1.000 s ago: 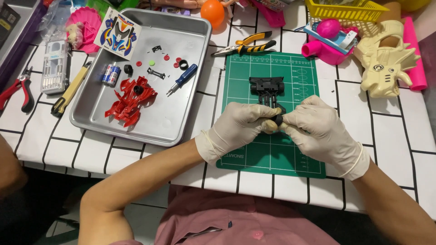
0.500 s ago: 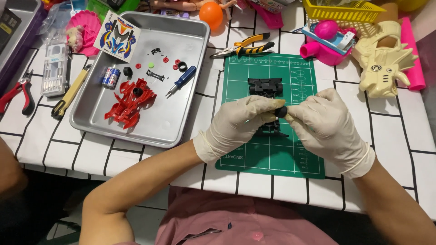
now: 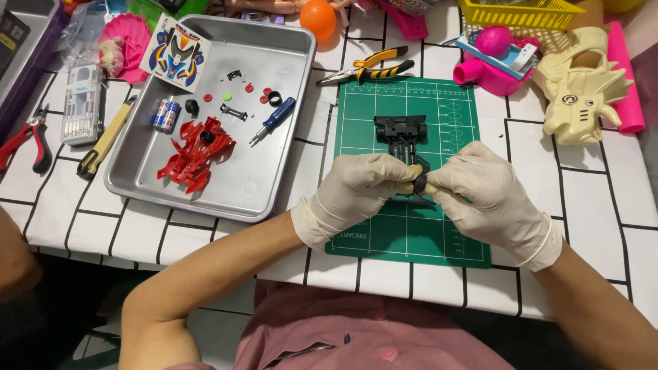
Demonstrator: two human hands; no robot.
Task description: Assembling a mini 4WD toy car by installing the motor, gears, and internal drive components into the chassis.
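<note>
Both of my hands wear pale latex gloves and meet over a green cutting mat (image 3: 445,233). My left hand (image 3: 356,188) and my right hand (image 3: 483,192) pinch a small black wheel (image 3: 419,183) between their fingertips. A black toy car chassis (image 3: 401,137) lies on the mat just beyond my fingers, partly hidden by them. To the left, a metal tray (image 3: 274,185) holds a red toy car body (image 3: 195,152), a blue-handled screwdriver (image 3: 274,120), a small battery (image 3: 166,114) and several tiny parts.
Yellow-black pliers (image 3: 367,68) lie above the mat. A cream toy dinosaur (image 3: 582,85), pink toys (image 3: 493,58) and a yellow basket (image 3: 517,12) sit at the back right. Red pliers (image 3: 27,140), a utility knife (image 3: 103,137) and a tool case (image 3: 83,103) lie left of the tray.
My hands stay joined on the small wheel and have shifted slightly toward me, which uncovers more of the chassis. The view has also moved a little.
</note>
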